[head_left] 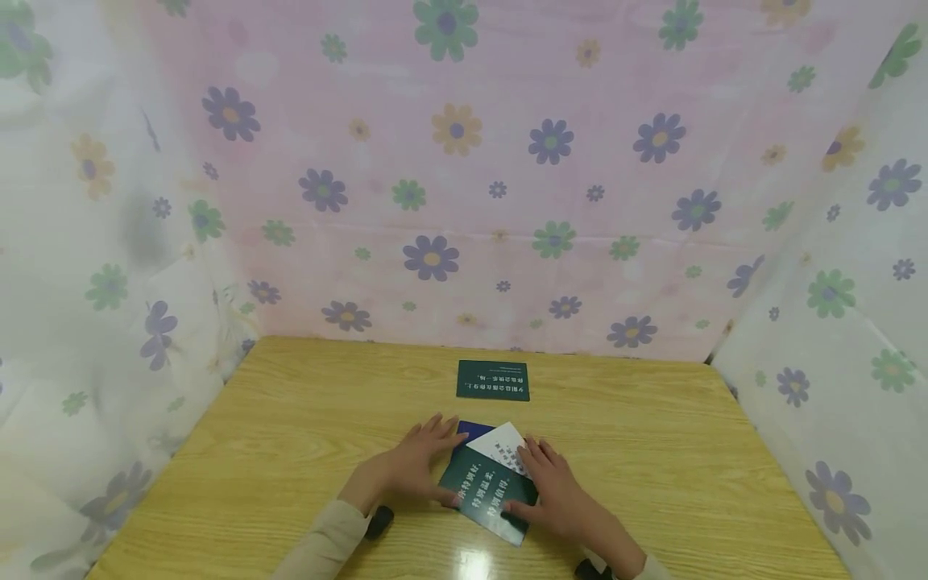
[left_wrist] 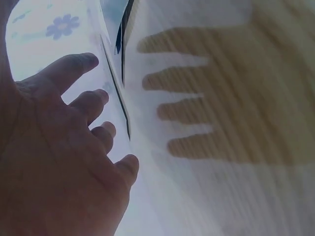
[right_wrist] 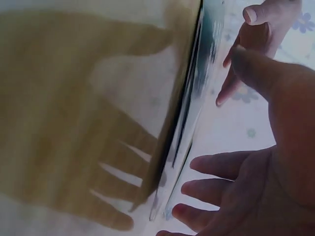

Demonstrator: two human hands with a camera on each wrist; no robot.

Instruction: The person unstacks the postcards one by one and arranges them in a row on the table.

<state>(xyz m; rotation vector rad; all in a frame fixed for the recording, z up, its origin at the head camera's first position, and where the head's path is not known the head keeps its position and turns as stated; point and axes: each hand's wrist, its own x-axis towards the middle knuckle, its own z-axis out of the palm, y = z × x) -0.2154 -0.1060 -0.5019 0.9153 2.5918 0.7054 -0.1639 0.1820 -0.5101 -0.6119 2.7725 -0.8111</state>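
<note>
A dark green card [head_left: 489, 495] with white lettering lies askew on the table, in a small overlapping pile. From behind it show a white card [head_left: 500, 445] with small dark marks and a corner of a blue card [head_left: 471, 429]. My left hand [head_left: 416, 466] is at the pile's left side, fingers spread and thumb by the green card's left edge. On the right side, my right hand [head_left: 561, 493] has its fingertips at the white card and its thumb over the green card. In the right wrist view, its fingers [right_wrist: 214, 191] look extended beside the thin card edges.
Another dark green card [head_left: 493, 380] with white text lies flat farther back on the wooden table [head_left: 326, 403]. Flower-printed curtains [head_left: 457, 193] rise behind the table and along both sides. A bright glare spot is on the tabletop near me.
</note>
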